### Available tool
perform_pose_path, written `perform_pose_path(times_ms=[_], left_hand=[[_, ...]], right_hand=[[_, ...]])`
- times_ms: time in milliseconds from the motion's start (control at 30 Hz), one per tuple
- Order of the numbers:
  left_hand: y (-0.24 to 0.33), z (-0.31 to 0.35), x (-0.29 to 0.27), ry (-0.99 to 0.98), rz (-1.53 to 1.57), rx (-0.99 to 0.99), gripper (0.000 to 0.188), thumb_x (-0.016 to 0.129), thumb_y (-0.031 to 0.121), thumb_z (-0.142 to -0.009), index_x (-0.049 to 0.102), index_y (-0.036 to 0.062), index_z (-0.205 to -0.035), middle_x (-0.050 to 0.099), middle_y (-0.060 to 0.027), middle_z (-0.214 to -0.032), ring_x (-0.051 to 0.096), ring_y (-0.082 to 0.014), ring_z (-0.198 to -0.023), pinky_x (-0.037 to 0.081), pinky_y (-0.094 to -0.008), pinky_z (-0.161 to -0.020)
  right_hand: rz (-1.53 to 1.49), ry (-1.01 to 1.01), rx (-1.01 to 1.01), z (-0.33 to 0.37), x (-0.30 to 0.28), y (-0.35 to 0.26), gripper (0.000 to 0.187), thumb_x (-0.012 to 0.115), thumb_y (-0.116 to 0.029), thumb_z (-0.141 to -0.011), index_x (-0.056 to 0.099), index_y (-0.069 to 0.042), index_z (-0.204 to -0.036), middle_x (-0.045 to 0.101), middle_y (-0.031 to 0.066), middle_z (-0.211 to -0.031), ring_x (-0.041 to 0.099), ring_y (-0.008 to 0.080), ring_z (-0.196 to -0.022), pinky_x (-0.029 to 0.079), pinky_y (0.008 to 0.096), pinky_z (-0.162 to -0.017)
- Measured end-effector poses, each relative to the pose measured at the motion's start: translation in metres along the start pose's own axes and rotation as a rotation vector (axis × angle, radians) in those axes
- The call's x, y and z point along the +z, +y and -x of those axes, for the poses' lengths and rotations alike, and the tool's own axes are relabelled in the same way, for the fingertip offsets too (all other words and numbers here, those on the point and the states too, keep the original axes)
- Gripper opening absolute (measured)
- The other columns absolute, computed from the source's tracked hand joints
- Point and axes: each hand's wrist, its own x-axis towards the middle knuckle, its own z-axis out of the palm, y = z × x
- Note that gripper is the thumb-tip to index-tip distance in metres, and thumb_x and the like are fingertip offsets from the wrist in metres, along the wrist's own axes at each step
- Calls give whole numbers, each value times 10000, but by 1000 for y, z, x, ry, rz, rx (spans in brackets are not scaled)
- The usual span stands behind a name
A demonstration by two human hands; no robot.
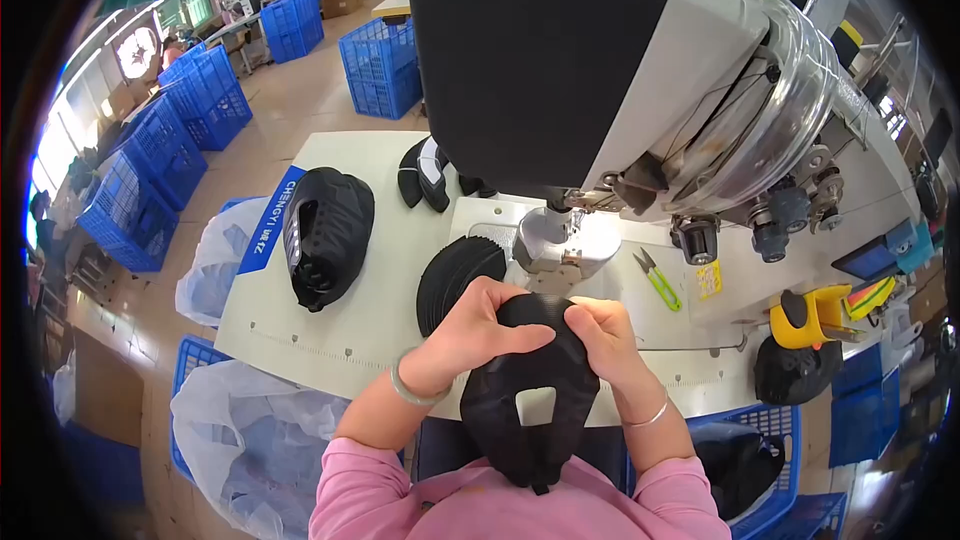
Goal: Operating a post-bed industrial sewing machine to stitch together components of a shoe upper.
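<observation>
A black shoe upper (530,415) hangs between my hands at the table's front edge, its toe end up and an opening in its middle. My left hand (482,328) grips its upper left side, the thumb lying across the front. On the upper right side, my right hand (603,336) pinches the edge, fingers curled behind. Just beyond my hands is the post and needle area of a sewing machine (565,240). A fanned stack of black curved pieces (455,280) lies beside my left hand. Farther left on the table rests another black shoe upper (332,235).
The large machine head (545,50) rises over the table (390,340). Green-handled thread snips (658,280) lie right of the post, near a yellow holder (810,317). Black-and-white pieces (424,174) sit behind the stack. Lined blue crates (190,365) stand below the table.
</observation>
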Motion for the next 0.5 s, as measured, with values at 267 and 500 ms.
perform_pose_path(times_ms=[267, 500], left_hand=[[-16, 3, -13, 79, 401, -195, 195, 677, 35, -816, 694, -73, -977, 677, -21, -784, 586, -56, -672, 478, -200, -614], [-14, 7, -14, -3, 56, -143, 237, 680, 35, -800, 677, -83, -1006, 671, -16, -823, 576, -48, -699, 465, -201, -616]], right_hand=[[-94, 16, 66, 2, 2, 12, 356, 514, -253, -1023, 581, -18, -763, 526, -58, -699, 429, 20, -663, 364, 205, -560], [-106, -1, 47, 2, 6, 17, 314, 538, -214, -1013, 602, -1, -791, 539, -54, -709, 436, 22, -664, 373, 204, -565]])
